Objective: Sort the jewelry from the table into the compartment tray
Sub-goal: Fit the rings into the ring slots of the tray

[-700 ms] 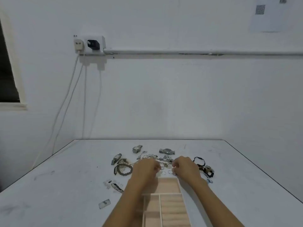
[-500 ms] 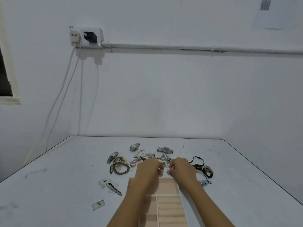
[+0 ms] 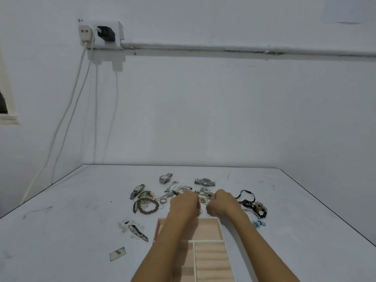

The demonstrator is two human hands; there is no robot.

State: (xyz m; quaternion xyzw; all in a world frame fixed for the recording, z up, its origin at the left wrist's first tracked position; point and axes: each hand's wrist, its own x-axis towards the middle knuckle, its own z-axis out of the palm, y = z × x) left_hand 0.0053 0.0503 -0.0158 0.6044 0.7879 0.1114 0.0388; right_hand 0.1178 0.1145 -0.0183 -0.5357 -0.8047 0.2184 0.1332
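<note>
Jewelry strewn on white table, wall socket behind; left hand, right hand curled, grip unclear.

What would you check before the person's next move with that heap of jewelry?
1. Compartment tray lies on the person's side of both hands, within reach: ok.
2. Its far compartment shows a bare bottom: ok.
3. Left hand grips a piece: cannot tell, its curled fingers hide it.
4. Right hand grips a piece: cannot tell.
5. Chains in the pile lie untangled: not ok.
</note>
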